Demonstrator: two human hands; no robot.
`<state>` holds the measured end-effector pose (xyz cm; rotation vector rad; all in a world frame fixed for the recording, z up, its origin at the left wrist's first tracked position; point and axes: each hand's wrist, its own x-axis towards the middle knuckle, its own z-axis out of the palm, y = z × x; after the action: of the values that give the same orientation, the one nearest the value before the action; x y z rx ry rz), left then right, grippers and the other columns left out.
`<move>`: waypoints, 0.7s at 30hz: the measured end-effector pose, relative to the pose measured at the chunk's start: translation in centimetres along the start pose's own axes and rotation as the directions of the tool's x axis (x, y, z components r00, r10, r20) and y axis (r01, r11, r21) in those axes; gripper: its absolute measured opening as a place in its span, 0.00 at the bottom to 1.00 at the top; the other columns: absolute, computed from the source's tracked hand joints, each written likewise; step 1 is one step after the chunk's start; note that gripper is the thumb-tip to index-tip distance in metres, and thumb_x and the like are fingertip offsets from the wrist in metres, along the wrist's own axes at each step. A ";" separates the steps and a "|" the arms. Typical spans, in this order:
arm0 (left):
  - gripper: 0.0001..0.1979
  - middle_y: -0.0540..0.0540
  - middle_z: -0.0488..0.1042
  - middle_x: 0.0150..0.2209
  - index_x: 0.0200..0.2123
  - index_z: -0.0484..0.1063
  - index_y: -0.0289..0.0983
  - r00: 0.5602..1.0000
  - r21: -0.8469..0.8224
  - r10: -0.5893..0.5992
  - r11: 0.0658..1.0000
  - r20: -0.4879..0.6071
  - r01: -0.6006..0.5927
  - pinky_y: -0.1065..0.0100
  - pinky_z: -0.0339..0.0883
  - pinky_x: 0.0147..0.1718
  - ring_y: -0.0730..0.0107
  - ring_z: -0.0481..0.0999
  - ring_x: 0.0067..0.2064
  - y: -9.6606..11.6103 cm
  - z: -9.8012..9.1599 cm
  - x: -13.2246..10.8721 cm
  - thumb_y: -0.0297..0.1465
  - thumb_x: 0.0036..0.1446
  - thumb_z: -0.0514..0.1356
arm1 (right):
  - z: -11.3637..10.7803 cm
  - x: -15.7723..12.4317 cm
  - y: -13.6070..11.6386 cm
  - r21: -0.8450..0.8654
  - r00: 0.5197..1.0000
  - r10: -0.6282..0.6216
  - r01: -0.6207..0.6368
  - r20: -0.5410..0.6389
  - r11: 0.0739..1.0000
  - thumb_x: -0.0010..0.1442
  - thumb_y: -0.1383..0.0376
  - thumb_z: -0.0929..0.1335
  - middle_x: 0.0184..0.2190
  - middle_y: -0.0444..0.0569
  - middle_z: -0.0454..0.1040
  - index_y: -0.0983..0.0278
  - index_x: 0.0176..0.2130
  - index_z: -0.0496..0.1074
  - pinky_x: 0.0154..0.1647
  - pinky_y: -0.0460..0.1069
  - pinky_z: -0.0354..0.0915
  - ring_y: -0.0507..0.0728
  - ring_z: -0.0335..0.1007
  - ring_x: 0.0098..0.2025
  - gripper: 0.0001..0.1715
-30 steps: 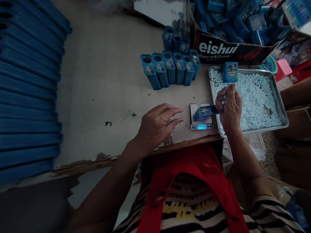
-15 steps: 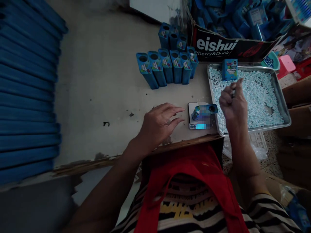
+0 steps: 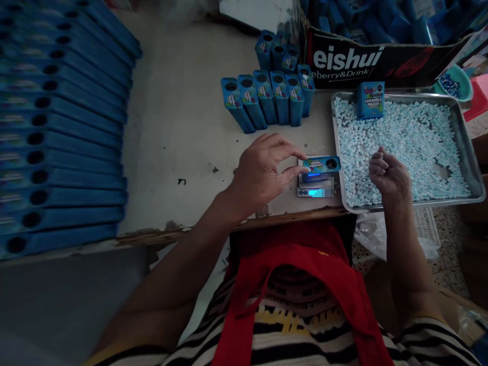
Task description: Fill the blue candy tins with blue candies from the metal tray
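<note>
A blue candy box (image 3: 322, 164) with a round hole in its top stands over a small digital scale (image 3: 304, 192) whose display glows. My left hand (image 3: 267, 165) has its thumb and fingers closed around the box's left end. Above the metal tray (image 3: 415, 204) of pale blue candies (image 3: 427, 132), my right hand (image 3: 389, 173) is curled with its fingers pressed together; what lies inside it, if anything, is hidden. Another blue box (image 3: 370, 100), with printed lettering, rests on the candies at the tray's back left.
Several open blue boxes (image 3: 263, 99) stand grouped behind the scale. Many more line the table's left side (image 3: 76, 137). A black carton (image 3: 366, 66) full of blue boxes is at the back right, near a turquoise bowl (image 3: 455, 84). The table's worn front edge (image 3: 263, 221) runs before me.
My left hand has moved right and taken hold of the box on the scale. My right hand has shifted right and lower over the tray, still curled. The view has turned slightly.
</note>
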<state>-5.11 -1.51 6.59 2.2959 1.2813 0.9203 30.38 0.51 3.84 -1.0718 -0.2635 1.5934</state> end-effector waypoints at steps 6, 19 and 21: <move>0.07 0.44 0.80 0.45 0.46 0.87 0.40 0.988 0.030 0.017 0.999 0.156 -0.021 0.55 0.74 0.57 0.56 0.78 0.51 0.5 0.4 1.2 0.35 0.70 0.70 | -0.7 -0.5 0.3 -0.021 0.998 0.021 -0.020 0.053 1.000 0.75 0.66 0.72 0.21 0.33 0.68 0.59 0.39 0.75 0.15 0.39 0.48 0.44 0.48 0.17 0.08; 0.11 0.43 0.82 0.50 0.52 0.85 0.41 0.982 -0.058 0.154 0.987 0.109 -0.148 0.54 0.76 0.58 0.55 0.81 0.54 2.2 3.4 4.1 0.33 0.68 0.73 | -1.2 0.1 1.8 -0.020 0.997 0.028 -0.026 0.070 0.999 0.68 0.64 0.80 0.22 0.34 0.67 0.59 0.38 0.73 0.15 0.37 0.54 0.44 0.53 0.18 0.13; 0.22 0.40 0.82 0.54 0.60 0.82 0.39 0.969 -0.025 0.160 0.987 0.189 -0.158 0.52 0.77 0.59 0.53 0.81 0.57 2.7 4.0 4.2 0.33 0.65 0.75 | -1.5 -0.2 1.8 -0.036 0.998 0.023 -0.021 0.055 0.999 0.64 0.65 0.81 0.23 0.35 0.67 0.59 0.37 0.74 0.15 0.37 0.55 0.43 0.53 0.18 0.14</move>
<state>0.90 0.66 6.79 2.4398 1.0234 0.7326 30.27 -0.78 1.89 -1.0622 -0.3195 1.6457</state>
